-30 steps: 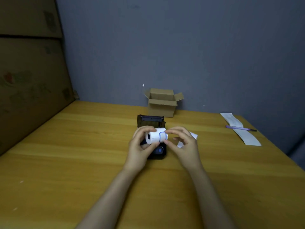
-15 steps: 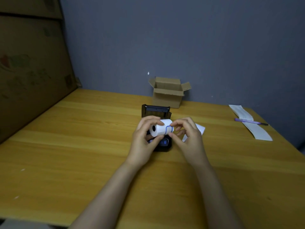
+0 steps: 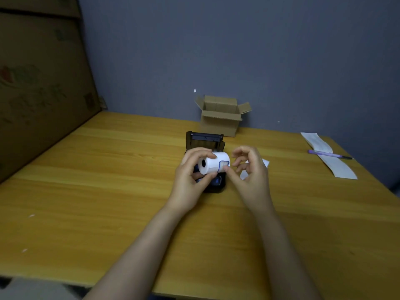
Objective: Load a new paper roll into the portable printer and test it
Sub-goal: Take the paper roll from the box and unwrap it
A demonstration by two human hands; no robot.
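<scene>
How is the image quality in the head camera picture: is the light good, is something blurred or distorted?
In the head view the light is dim and soft, without glare; the table edges bow from the wide-angle lens; the left hand and right hand are slightly soft, and so is the paper roll; the printer below them is dark, with little detail; the forearms near the bottom edge look stretched.

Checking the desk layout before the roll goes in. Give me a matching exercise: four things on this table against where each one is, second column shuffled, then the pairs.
Things:
1. paper roll
2. cardboard box
3. purple pen
4. printer

Places:
A. open-topped, by the back wall
B. lying across a paper strip, far right
C. held in the left hand, above the table
D. lid raised, under the hands

Pairs: 1-C, 2-A, 3-B, 4-D
</scene>
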